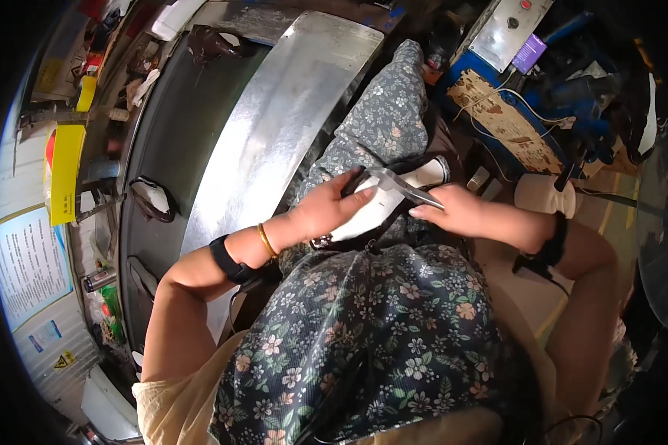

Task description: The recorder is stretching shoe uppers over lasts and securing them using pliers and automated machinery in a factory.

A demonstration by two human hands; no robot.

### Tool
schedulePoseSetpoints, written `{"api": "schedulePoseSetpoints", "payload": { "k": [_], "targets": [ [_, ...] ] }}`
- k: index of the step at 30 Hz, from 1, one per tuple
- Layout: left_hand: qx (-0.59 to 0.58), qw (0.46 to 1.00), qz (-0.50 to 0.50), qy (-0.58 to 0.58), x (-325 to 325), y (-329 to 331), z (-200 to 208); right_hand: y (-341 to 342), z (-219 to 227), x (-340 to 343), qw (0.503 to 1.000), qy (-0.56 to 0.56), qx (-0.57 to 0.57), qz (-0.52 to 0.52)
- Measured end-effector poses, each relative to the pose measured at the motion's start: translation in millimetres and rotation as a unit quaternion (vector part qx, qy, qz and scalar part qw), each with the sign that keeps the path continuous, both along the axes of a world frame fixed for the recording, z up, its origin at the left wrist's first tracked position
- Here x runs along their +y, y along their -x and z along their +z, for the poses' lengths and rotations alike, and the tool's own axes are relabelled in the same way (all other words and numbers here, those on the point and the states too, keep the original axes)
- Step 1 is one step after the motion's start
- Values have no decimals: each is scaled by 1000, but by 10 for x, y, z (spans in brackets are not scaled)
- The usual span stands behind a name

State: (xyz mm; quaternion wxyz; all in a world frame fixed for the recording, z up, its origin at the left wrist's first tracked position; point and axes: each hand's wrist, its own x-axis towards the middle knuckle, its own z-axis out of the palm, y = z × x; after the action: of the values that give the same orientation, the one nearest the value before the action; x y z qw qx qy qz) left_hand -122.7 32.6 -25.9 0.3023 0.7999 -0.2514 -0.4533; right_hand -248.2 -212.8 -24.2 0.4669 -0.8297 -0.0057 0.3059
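Note:
A dark shoe upper with a white sole side facing up lies across my lap, on a floral apron. My left hand is closed at the shoe's left side, its thumb and forefinger near the far end of a flat grey metal tool. My right hand grips the tool's near end, which slants over the white sole. The tool's exact kind is hard to make out. Part of the shoe is hidden under my fingers.
To the left runs a dark conveyor belt carrying several dark shoe uppers, such as one with a white sole. A shiny metal plate borders it. At the right stands a blue machine with loose cables and a control box.

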Motion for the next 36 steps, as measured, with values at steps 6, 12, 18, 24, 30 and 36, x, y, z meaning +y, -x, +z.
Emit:
{"api": "schedulePoseSetpoints", "payload": {
  "k": [6, 12, 18, 24, 30, 36],
  "targets": [
    [110, 989, -54, 77, 15, -225, -149, 333, -452, 257, 988, 27, -113, -99],
    [477, 878, 13, 49, -149, -328, 65, 680, -784, 387, 963, 68, -220, -141],
    [534, 841, 65, -58, -514, -227, -58, 915, -685, 388, 940, 177, -277, -95],
    [266, 960, -88, -4, -520, -113, -34, 931, 187, 76, 970, 68, -233, -9],
    [-54, 962, -263, -46, -436, -126, 112, 615, 322, 335, 979, 9, -45, -201],
    [375, 923, -30, 74, -84, -176, 122, 331, 428, 389, 984, -33, -18, -173]
  ]
}}
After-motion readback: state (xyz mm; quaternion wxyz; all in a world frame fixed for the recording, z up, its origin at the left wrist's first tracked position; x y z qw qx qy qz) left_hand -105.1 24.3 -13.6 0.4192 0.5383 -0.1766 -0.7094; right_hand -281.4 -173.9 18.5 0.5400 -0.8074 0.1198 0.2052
